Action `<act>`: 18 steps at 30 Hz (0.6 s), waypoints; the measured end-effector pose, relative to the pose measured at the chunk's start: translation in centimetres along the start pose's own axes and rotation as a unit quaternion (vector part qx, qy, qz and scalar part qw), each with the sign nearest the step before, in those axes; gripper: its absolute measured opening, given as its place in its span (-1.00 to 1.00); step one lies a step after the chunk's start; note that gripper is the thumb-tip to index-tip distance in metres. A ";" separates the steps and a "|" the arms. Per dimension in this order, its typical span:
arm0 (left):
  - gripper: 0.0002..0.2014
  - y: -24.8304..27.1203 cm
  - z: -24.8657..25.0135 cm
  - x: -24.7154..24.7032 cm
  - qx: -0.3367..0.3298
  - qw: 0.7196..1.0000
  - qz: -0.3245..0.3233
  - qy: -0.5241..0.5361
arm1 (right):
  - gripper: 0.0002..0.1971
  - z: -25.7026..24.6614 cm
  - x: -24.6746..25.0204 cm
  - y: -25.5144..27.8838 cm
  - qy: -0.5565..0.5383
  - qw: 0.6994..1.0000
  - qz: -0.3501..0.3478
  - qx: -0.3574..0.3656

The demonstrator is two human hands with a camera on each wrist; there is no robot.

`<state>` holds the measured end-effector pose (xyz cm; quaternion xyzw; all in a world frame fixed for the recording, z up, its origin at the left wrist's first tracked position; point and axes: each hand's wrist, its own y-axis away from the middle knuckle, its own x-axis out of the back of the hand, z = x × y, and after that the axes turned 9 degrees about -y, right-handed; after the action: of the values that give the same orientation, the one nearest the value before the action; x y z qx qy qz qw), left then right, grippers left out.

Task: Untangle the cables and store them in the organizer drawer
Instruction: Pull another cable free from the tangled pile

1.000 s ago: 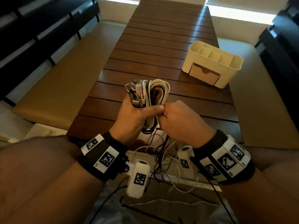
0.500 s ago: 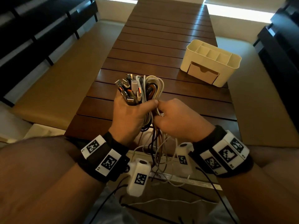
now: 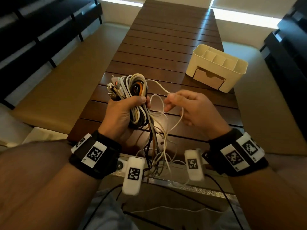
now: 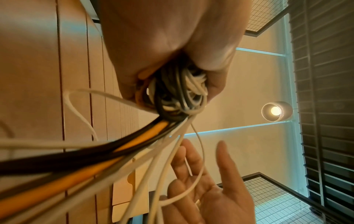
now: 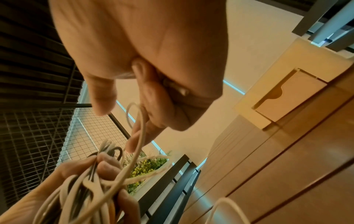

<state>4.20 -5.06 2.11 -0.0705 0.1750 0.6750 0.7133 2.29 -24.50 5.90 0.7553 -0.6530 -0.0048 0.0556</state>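
My left hand (image 3: 123,112) grips a bundle of cables (image 3: 132,87), white, grey, black and orange, with the plug ends sticking up at its left. Loose ends hang below the fist, seen in the left wrist view as cable tails (image 4: 134,145). My right hand (image 3: 187,108) is a short way right of the bundle. It holds a thin white cable (image 3: 159,85) that runs out of the bundle and hooks over its index finger (image 5: 139,133). The cream organizer (image 3: 235,75) stands at the right of the table, its drawer (image 3: 209,78) closed.
The slatted wooden table (image 3: 166,47) stretches away ahead, with tan padded benches (image 3: 54,83) along both sides. Dark slatted frames (image 3: 33,22) line the left and right. Cable tails (image 3: 159,156) hang over the table's near edge toward my lap.
My right hand has let go of the bundle and moved right, drawing a thin white cable loop out of it. The left hand keeps its grip on the bundle.
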 end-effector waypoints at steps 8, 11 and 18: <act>-0.65 0.2 0.0 -0.2 0.012 1.000 -0.017 -0.016 | -0.60 -0.2 1.4 -0.3 0.002 0.996 0.084 0.007; -0.73 0.4 -0.3 -0.5 0.009 0.999 -0.022 -0.021 | -0.74 -0.4 0.4 0.1 0.040 0.998 0.043 0.039; -0.70 0.6 -0.5 -0.7 -0.051 0.997 -0.020 -0.047 | -0.94 0.6 -2.2 0.3 0.146 0.982 -0.008 0.119</act>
<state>3.50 -5.86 1.96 -0.0789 0.1052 0.6711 0.7296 1.64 -22.40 5.15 0.7544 -0.6276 0.1828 0.0605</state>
